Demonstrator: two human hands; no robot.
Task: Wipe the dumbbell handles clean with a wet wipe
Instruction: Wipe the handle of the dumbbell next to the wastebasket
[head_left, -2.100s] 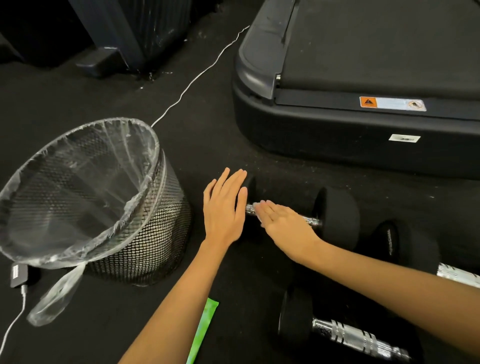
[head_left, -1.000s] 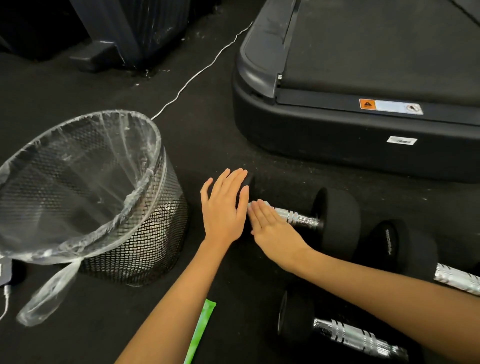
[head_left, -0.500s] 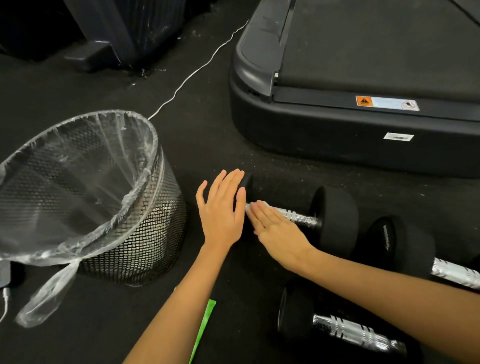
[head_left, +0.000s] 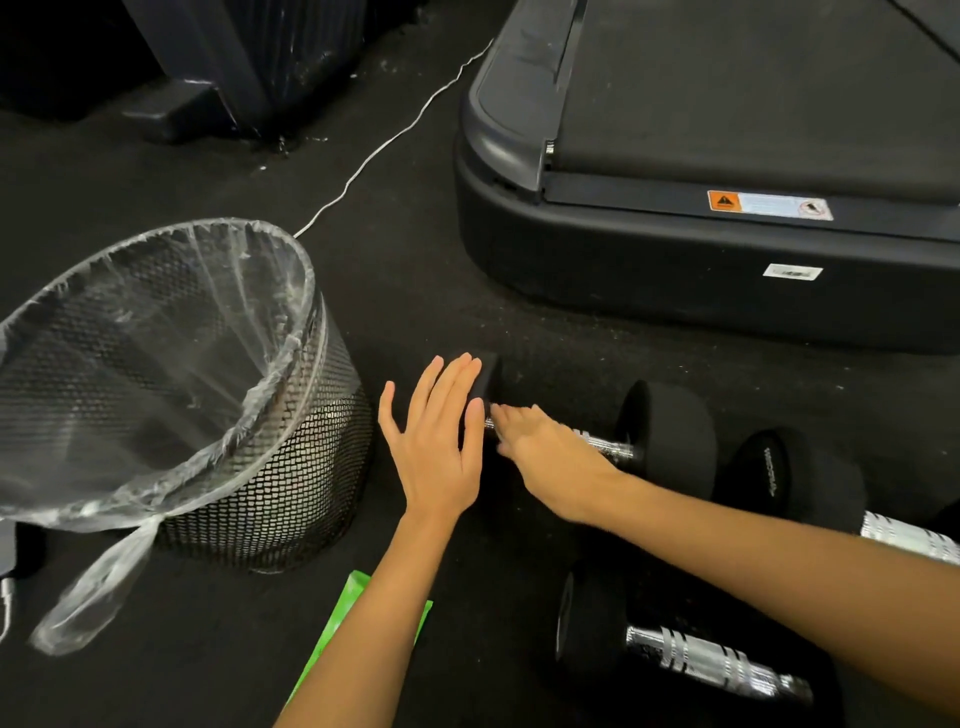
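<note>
A black dumbbell (head_left: 670, 436) with a chrome handle (head_left: 608, 447) lies on the dark floor. My left hand (head_left: 436, 447) rests flat and open against its left head (head_left: 488, 374). My right hand (head_left: 550, 457) curls over the left end of the handle; a pale scrap, apparently the wet wipe (head_left: 488, 423), peeks out at my fingertips and the rest is hidden. Two more dumbbells lie to the right: one (head_left: 795, 478) beside the first and one (head_left: 711, 665) nearer me. A green wipe packet (head_left: 337, 623) lies partly under my left forearm.
A black mesh bin (head_left: 280, 478) lined with a clear bag stands just left of my left hand. A treadmill base (head_left: 675, 270) fills the far right. A white cable (head_left: 374, 156) runs across the floor behind the bin.
My right hand has slid left along the handle toward the left head, baring more chrome on the right, and its fingers now curl over the bar. My left hand stays put.
</note>
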